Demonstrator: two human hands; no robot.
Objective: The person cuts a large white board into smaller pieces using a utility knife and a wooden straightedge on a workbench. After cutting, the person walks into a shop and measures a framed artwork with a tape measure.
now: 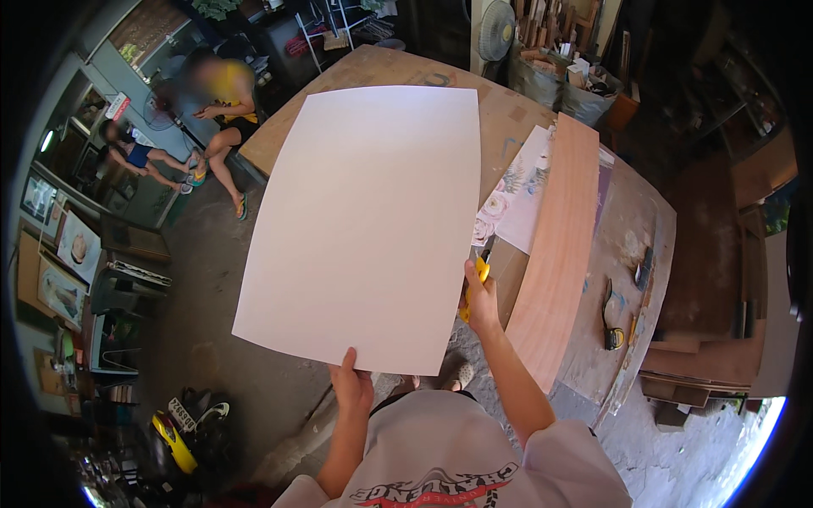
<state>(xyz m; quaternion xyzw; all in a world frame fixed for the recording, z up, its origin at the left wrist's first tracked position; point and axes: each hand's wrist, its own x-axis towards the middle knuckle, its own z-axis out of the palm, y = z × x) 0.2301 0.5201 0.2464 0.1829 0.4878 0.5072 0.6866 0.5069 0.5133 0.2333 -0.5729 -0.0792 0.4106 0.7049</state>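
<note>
While the big white sheet (364, 229) is held up in the air over the floor, just by the near edge of the surface (631, 220), both hands are busy. The left hand (351, 385) pinches the sheet's bottom edge w/ thumb on top. The right hand (481, 300) is closed around a yellow knife (480, 275) & also presses on the sheet's right side.

To do this well, I think: keep the sheet flat, don't let it bend or flop. Hold soft so no crease comes. Keep the knife tip away from the paper & from fingers.

A long pink board (559, 254) lies on the surface, w/ a flower picture (512, 199) beside it. A tape measure (613, 337) sits further right. Two people sit far back on the left.
</note>
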